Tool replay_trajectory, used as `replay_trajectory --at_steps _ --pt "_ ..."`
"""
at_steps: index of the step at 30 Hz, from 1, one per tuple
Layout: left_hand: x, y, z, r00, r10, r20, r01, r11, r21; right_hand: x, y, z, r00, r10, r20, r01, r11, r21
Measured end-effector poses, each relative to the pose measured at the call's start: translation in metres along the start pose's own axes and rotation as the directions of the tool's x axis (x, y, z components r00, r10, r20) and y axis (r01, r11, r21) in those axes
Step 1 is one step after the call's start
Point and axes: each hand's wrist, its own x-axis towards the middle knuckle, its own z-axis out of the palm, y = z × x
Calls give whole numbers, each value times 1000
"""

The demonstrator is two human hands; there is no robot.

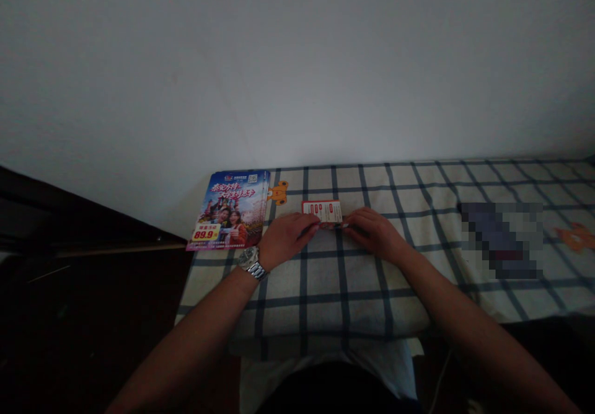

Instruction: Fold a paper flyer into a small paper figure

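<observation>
I am sitting in front of a checked cloth (320,302), and a stack of shiny flyers (230,209) is lying on it, close to the wall (297,79). A little printed paper (325,211), red and white, is resting to the right of the stack of flyers, with a gap between them. My left hand (283,237) is reaching past the near right corner of the stack of flyers, and its thumb and fingers are pinching the near left part of the little paper. My right hand (374,234) is coming in from farther right of the stack of flyers; its fingers are bunching together, nearly closed, at the paper's right end. I cannot tell how hard either one is squeezing. The near edge is looking folded or doubled, but it is too small for me to be sure. I am guessing that this step is about working that edge with both hands. I am thinking the next move is calling for gentle fingers, with both ends lining up. A silver watch (250,258) is sitting on my left wrist, just below the stack of flyers.
</observation>
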Motion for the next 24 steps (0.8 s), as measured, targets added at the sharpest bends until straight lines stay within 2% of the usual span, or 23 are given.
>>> replay_trajectory --at_steps 5,24 --pt "0 0 3 1000 -29 9 30 999 -14 0 -2 0 998 58 8 -58 998 -22" --pt "2 2 4 992 -124 38 123 992 31 -1 5 10 995 100 -23 -100 995 -2"
